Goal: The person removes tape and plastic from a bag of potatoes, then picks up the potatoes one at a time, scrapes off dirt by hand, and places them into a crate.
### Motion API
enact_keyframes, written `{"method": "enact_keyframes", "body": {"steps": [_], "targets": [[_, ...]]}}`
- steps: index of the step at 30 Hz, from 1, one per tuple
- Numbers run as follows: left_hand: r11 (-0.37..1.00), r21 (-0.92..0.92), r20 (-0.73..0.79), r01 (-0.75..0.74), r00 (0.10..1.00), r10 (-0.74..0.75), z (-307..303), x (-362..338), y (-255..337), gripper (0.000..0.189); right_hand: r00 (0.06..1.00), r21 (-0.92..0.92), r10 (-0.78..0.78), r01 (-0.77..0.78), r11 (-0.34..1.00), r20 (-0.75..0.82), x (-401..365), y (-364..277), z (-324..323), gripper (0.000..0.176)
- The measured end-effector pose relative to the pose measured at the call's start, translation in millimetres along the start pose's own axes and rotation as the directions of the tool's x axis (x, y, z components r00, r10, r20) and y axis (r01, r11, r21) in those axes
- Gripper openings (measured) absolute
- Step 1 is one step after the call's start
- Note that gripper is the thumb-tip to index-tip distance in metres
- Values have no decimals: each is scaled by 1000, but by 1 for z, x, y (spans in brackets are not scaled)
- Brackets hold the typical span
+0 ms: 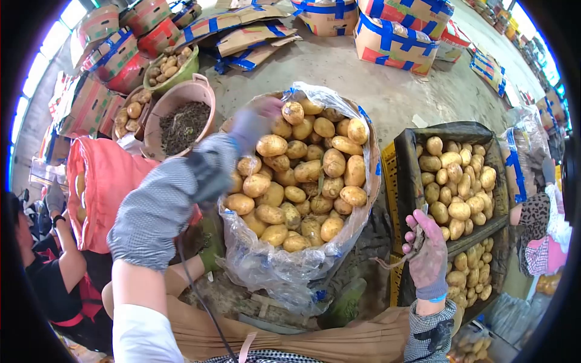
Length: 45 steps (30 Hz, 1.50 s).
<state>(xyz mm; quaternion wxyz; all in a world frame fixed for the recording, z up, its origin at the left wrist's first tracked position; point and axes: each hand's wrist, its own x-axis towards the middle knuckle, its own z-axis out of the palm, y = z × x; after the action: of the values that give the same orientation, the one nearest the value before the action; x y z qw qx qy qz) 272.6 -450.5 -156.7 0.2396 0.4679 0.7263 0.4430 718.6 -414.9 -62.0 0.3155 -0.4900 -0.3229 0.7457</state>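
Note:
A big basket lined with a clear plastic bag [275, 269] stands in front of me, heaped with yellow potatoes [308, 172]. My left hand [254, 121], gloved and blurred, reaches across to the bag's far left rim, close to one potato [293, 112] on top; whether it grips anything is unclear. My right hand [426, 251], in a dirty purple glove, hovers between the basket and a crate on the right, its fingers closed on a thin brown string-like strip [393, 261].
A black-lined yellow crate [407, 163] of potatoes sits right. A red mesh sack [103, 181] and a crouching person [54, 272] are left. Baskets of dirt [181, 124] and potatoes [133, 112] stand behind, with taped cardboard boxes [393, 36]. Another person's sleeve [535, 221] shows far right.

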Motion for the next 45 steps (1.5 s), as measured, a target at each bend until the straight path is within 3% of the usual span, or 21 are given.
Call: {"method": "enact_keyframes", "body": {"steps": [2, 4, 6, 7, 10, 14, 16, 17, 20, 24, 26, 27, 28, 30, 31, 32, 34, 38, 40, 42, 45], "targets": [[916, 390, 208, -95, 978, 13, 61, -10, 60, 28, 1000, -13, 9, -9, 1000, 1, 1, 2, 3, 37], [731, 573, 255, -372, 928, 272, 117, 21, 46, 37, 1000, -34, 28, -28, 999, -1, -2, 1, 8, 37], [622, 769, 179, -146, 984, 9, 152, 60, 44, 34, 1000, -35, 18, -18, 999, -5, -4, 2, 10, 39], [623, 778, 109, -76, 994, -14, 153, 73, 49, 33, 1000, -46, 22, -23, 999, -8, -8, 0, 13, 40], [666, 744, 252, -59, 947, -198, 156, 99, 51, 39, 999, -56, 33, -35, 998, -32, -17, -6, 12, 44], [626, 770, 192, -123, 980, -44, 151, 94, 48, 55, 1000, -91, -10, 11, 996, 8, -23, -6, 14, 45], [637, 746, 323, -195, 942, -90, 148, 94, 52, 59, 996, -61, 6, 0, 998, 93, -24, -3, 10, 47], [470, 828, 405, -307, 906, -123, 152, 87, 53, 63, 996, -57, 26, -21, 998, 89, -25, -4, 10, 46], [535, 838, 245, -101, 948, -204, 173, 87, 13, 70, 996, -44, 46, -43, 998, 82, -26, -4, 10, 46], [536, 826, 337, -174, 915, -222, 164, 84, 13, 68, 994, -46, 30, -25, 999, 108, -34, -7, 11, 45], [610, 764, 373, -210, 915, -152, 147, 68, 34, 71, 993, -25, 43, -40, 999, 114, -35, -7, 11, 45], [653, 721, 364, -232, 929, -71, 137, 56, 44, 53, 991, -45, 36, -31, 999, 129, -35, -7, 11, 45], [646, 726, 363, -235, 929, -71, 132, 48, 42, 53, 989, -65, 33, -24, 998, 143, -34, -6, 11, 45], [861, 504, 210, -69, 977, -44, 118, 33, 39, 54, 985, -57, 43, -34, 998, 166, -34, -2, 11, 46], [954, 116, 276, 276, 914, -298, 109, 28, 40, 44, 981, -61, 54, -44, 997, 185, -34, -1, 12, 46], [953, 124, 268, 275, 916, -299, 103, 19, 51, 44, 980, -55, 53, -43, 998, 194, -34, 1, 13, 46], [691, -344, 270, 636, 772, -576, 92, -8, 74, 34, 974, -89, 101, -84, 992, 204, -35, 4, 15, 46], [615, -339, 528, 712, 685, -503, 87, -84, 124, 43, 977, -139, 84, -56, 989, 198, -31, 25, 21, 50], [603, -280, 652, 747, 609, -452, 88, -111, 159, 50, 952, -194, -57, 120, 974, 302, -28, 38, 25, 58], [610, -303, 686, 732, 612, -393, 94, -131, 177, 58, 926, -203, -33, 116, 972, 376, -25, 45, 23, 64], [725, -362, 692, 586, 690, -212, 86, -151, 191, 61, 895, -54, 105, -90, 994, 434, -20, 57, 15, 67]]}}
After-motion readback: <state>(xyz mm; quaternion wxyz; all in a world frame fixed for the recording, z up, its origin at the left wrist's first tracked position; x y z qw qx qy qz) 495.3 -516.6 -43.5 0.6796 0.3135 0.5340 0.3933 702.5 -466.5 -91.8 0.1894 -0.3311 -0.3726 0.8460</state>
